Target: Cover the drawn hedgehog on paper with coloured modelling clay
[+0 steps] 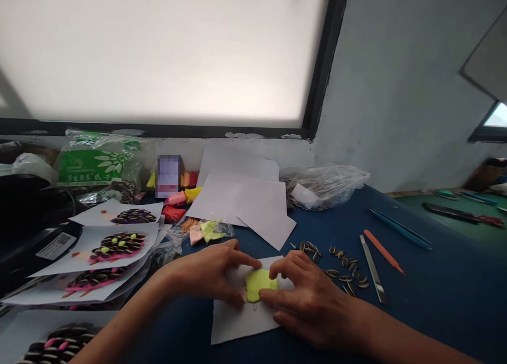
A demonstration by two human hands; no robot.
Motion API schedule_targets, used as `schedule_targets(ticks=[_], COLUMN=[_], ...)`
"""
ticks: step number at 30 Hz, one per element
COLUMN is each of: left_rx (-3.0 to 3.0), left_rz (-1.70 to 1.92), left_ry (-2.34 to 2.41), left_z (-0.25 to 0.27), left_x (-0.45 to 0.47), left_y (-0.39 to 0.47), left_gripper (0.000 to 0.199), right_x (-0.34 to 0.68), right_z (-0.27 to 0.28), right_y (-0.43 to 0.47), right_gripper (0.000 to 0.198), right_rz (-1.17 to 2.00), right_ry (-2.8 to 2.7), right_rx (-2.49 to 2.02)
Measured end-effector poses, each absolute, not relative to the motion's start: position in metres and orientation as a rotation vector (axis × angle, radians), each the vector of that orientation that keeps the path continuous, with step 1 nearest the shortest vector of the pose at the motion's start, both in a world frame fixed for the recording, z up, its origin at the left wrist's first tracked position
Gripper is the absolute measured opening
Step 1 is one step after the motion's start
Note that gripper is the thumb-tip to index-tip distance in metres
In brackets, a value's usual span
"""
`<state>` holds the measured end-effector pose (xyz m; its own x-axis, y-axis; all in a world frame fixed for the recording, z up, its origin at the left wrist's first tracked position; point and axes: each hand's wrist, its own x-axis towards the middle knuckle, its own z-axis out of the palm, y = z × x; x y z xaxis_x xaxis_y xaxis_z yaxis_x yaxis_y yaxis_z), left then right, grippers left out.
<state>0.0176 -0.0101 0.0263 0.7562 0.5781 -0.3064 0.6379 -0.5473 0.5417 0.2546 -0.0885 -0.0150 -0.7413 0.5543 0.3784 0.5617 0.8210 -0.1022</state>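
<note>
A flat patch of yellow modelling clay [259, 286] lies on a small white sheet of paper [233, 324] with faint drawn lines around the clay. My left hand [216, 269] rests at its left side, index finger stretched along the top edge and thumb apart near the lower left. From the right, my right hand [309, 295] has its curled fingers and thumb on the clay's right and lower edges. Just beyond that hand, loose striped sunflower seeds [348, 263] are scattered on the blue table [428, 306].
Right of the seeds lie metal tweezers [372, 269], an orange pen-like tool [384, 252] and blue tweezers [400, 228]. Stacked papers with seed hedgehogs [116, 246] stand left. Behind are blank sheets [243, 195], clay packets [174, 200], a green seed bag [97, 160] and a clear bag [328, 184].
</note>
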Motion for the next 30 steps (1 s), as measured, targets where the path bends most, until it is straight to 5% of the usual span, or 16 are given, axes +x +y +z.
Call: schedule_targets(ticks=[13,17,30], left_rx=[2.327,2.297,2.321], left_rz=[-0.125,-0.145,-0.21], left_ry=[0.893,0.922,0.852], left_z=[0.026,0.028,0.035], left_x=[0.017,0.018,0.028], left_y=[-0.012,-0.014,-0.024], left_gripper=[0.071,0.072,0.059], right_x=[0.252,0.256,0.261], right_z=[-0.02,-0.02,-0.011], right_y=[-0.088,-0.087,-0.082], right_gripper=[0.023,0.036,0.024], right_rz=[0.106,-0.028,-0.362], right_ry=[-2.344,-2.437,-2.703], right_rx=[-0.927,-0.871,-0.767])
